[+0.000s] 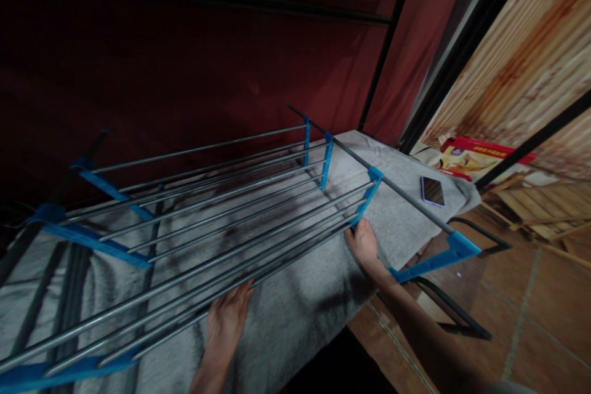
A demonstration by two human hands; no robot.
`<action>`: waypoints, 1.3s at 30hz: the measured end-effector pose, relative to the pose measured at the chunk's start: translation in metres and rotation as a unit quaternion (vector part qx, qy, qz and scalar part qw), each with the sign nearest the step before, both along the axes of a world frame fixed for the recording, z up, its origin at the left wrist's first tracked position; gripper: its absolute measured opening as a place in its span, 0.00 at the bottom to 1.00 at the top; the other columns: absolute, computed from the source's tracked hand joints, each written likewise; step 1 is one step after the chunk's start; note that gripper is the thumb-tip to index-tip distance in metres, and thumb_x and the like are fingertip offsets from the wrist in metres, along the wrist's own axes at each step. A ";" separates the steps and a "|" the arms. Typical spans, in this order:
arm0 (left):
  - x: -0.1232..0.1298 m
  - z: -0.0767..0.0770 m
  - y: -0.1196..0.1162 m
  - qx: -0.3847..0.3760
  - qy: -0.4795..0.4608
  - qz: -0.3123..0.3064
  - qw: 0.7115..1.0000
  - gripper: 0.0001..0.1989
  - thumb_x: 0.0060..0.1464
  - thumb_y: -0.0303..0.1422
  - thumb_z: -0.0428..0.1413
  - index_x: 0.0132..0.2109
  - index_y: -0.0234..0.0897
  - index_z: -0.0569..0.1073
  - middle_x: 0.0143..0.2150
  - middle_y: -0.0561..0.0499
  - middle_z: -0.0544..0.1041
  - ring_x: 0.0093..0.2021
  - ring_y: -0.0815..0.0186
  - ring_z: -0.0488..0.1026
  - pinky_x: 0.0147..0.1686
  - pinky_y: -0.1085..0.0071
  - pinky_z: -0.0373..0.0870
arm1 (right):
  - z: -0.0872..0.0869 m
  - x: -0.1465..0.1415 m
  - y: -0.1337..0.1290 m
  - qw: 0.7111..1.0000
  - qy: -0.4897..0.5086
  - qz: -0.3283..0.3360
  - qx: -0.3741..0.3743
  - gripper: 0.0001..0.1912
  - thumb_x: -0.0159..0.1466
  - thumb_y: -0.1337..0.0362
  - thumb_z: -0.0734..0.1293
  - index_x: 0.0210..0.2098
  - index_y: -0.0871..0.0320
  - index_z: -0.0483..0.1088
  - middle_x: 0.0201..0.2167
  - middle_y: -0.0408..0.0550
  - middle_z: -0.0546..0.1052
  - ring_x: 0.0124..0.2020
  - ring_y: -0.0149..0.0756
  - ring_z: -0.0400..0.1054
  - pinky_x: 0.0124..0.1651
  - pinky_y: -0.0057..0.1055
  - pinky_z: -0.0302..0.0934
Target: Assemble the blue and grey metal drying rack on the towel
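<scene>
A drying rack (258,247) with grey metal rods and blue plastic brackets stretches across a grey blanket (295,314). My left hand (228,314) is at the rack's nearest, lowest rod, its fingertips partly hidden beneath it. Further right, my right hand (364,242) closes on the rack's near edge, just below a blue bracket (368,197). Some of its fingers are out of sight under the rods. Beyond that bracket, a long grey side tube ends in a blue corner piece (455,249) past the blanket's edge.
A phone (433,191) lies on the blanket at the right. Dark frame posts (385,55) rise around the bed, before a dark red wall covering (231,74). A red and yellow package (480,160) and wooden slats (545,206) sit beyond, above the tiled floor (545,308).
</scene>
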State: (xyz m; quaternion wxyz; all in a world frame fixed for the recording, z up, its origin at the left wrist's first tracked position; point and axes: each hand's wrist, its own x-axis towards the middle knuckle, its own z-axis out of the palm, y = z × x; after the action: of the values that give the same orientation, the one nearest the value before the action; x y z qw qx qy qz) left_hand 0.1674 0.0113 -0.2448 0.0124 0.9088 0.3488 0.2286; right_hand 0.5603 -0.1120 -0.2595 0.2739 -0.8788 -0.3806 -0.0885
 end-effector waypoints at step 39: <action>0.007 0.009 -0.005 0.013 0.032 -0.001 0.999 0.18 0.67 0.38 0.44 0.52 0.39 0.76 0.46 0.46 0.82 0.44 0.58 0.80 0.46 0.59 0.75 | -0.001 -0.010 0.004 0.995 -0.077 -0.050 -0.032 0.11 0.64 0.61 0.59 0.42 0.60 0.64 0.39 0.58 0.73 0.43 0.48 0.68 0.49 0.43 0.62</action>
State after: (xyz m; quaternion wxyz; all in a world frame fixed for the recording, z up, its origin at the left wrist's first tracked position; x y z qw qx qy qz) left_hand 0.1748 0.0061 -0.2356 -0.0110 0.9160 0.3454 0.2037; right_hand 0.5500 -0.1082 -0.2606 0.2104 -0.8956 -0.3588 -0.1575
